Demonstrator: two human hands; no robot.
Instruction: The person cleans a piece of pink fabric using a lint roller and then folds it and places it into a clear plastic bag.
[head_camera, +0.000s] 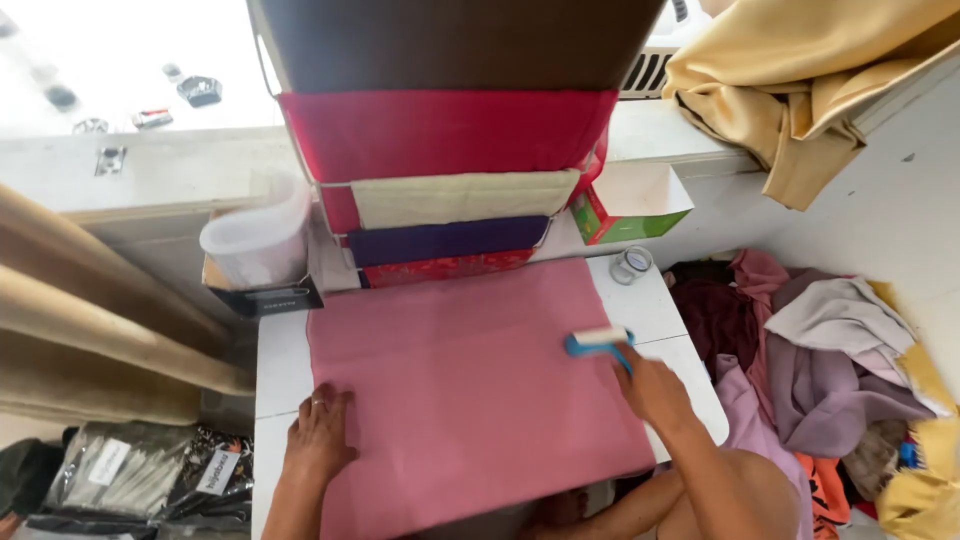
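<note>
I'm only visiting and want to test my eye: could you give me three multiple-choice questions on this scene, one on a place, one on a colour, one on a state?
1. Where does the left hand rest?
A. on the pink cloth sheet
B. on the green cardboard box
C. on the white tub

2. What colour is the handle of the small roller tool?
A. yellow
B. blue
C. black

3. How does the pink cloth sheet lie?
A. crumpled
B. rolled up
C. spread flat

Answers: 1 A, the palm lies flat on its lower left corner. 2 B, the right hand grips a blue handle. 3 C, it covers the white tabletop smoothly.
</note>
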